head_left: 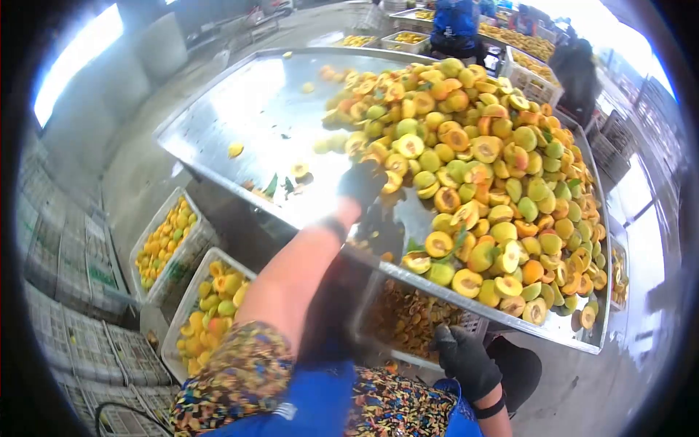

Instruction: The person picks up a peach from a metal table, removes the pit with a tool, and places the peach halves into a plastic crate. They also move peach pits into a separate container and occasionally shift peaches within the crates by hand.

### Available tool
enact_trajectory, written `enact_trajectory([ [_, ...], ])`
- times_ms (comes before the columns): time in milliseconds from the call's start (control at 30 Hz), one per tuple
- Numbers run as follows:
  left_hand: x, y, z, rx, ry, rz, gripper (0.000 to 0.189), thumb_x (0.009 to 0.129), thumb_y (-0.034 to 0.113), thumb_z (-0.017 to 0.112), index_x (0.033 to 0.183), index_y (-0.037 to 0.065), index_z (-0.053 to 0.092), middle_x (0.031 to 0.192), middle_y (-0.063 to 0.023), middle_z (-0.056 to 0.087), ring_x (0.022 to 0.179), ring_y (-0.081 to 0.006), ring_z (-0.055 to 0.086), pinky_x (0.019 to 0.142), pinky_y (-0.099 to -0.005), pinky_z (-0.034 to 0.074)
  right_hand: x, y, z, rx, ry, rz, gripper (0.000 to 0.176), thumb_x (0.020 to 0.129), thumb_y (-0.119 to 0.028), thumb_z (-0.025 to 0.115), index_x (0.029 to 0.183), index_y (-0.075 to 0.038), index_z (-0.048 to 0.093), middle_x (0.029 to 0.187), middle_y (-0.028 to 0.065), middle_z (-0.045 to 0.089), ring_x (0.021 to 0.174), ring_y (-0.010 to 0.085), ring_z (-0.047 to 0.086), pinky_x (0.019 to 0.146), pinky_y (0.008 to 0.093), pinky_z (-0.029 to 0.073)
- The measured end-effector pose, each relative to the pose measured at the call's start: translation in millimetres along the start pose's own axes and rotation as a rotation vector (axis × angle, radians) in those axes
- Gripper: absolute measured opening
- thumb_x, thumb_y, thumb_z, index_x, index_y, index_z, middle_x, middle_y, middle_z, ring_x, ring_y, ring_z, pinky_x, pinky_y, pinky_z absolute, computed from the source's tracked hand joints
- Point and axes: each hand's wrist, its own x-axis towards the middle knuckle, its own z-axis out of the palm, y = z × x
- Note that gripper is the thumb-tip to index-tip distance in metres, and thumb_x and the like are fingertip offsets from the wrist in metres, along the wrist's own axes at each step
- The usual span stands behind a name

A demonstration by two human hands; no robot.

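Observation:
My left hand (362, 183), in a dark glove, reaches over the metal table (247, 95) beside the left edge of a large heap of halved yellow, orange and green fruit (502, 175). Motion smears its fingers, and what it holds, if anything, cannot be made out. Below the table's near edge, my right hand (467, 360) wears a black glove with its fingers curled. It is near the right side of a crate of brownish fruit pieces (415, 317). Whatever may be inside its fingers is hidden.
Two crates of whole fruit, one farther left (166, 240) and one nearer (211, 313), stand left below the table. Stacked crates (80, 320) line the far left. Beyond the table are more fruit crates (531, 76) and a person in blue (455, 29).

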Motion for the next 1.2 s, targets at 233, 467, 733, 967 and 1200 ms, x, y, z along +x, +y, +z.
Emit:
enact_trajectory([
  [233, 20.7, 44.1, 37.7, 0.409, -0.458, 0.177, 0.056, 0.077, 0.030, 0.066, 0.126, 0.007, 0.051, 0.116, -0.0176, 0.060, 0.102, -0.0316, 0.061, 0.088, -0.0367, 0.048, -13.8, 7.2, -22.0, 0.075, 0.192, -0.261, 0.036, 0.096, -0.036, 0.048, 0.090, -0.003, 0.061, 0.053, -0.0006, 0.047, 0.043, 0.0074, 0.044, 0.042, 0.0226, 0.036],
  [467, -173.0, 86.5, -26.3, -1.279, -0.416, -0.313, 0.039, 0.093, 0.023, 0.051, 0.126, 0.001, 0.047, 0.115, -0.0138, 0.057, 0.104, -0.0228, 0.058, 0.090, -0.0330, 0.049, -19.9, -64.0, 23.1, 0.429, -0.019, -0.329, 0.041, 0.097, -0.040, 0.044, 0.088, -0.004, 0.059, 0.055, -0.0031, 0.045, 0.044, 0.0046, 0.040, 0.041, 0.0209, 0.030],
  [733, -238.9, 56.2, -38.7, -1.023, -0.209, 0.175, 0.036, 0.094, 0.017, 0.049, 0.125, 0.000, 0.046, 0.113, -0.0125, 0.055, 0.101, -0.0207, 0.057, 0.088, -0.0337, 0.049, -19.5, -58.9, 78.2, 0.060, 0.110, -0.434, 0.040, 0.097, -0.040, 0.047, 0.100, -0.001, 0.059, 0.067, 0.0033, 0.058, 0.053, 0.0141, 0.053, 0.051, 0.0305, 0.045],
  [967, -245.6, 77.6, -63.2, -1.809, -0.336, -0.481, 0.035, 0.088, 0.010, 0.059, 0.120, 0.000, 0.047, 0.108, -0.0122, 0.057, 0.097, -0.0184, 0.058, 0.083, -0.0311, 0.049, -28.1, -61.9, 85.4, -0.106, 0.203, -0.527, 0.043, 0.097, -0.042, 0.046, 0.099, -0.001, 0.059, 0.068, 0.0027, 0.059, 0.059, 0.0093, 0.051, 0.053, 0.0268, 0.043],
  [1200, -260.3, 90.5, -69.0, -1.003, -0.035, 0.103, 0.026, 0.092, 0.014, 0.052, 0.115, 0.003, 0.050, 0.102, -0.0096, 0.058, 0.085, -0.0160, 0.058, 0.076, -0.0292, 0.050, -39.5, -75.0, 98.4, 0.327, 0.033, -0.351, 0.043, 0.098, -0.041, 0.044, 0.093, -0.001, 0.060, 0.068, 0.0007, 0.057, 0.058, 0.0036, 0.045, 0.051, 0.0206, 0.038],
])
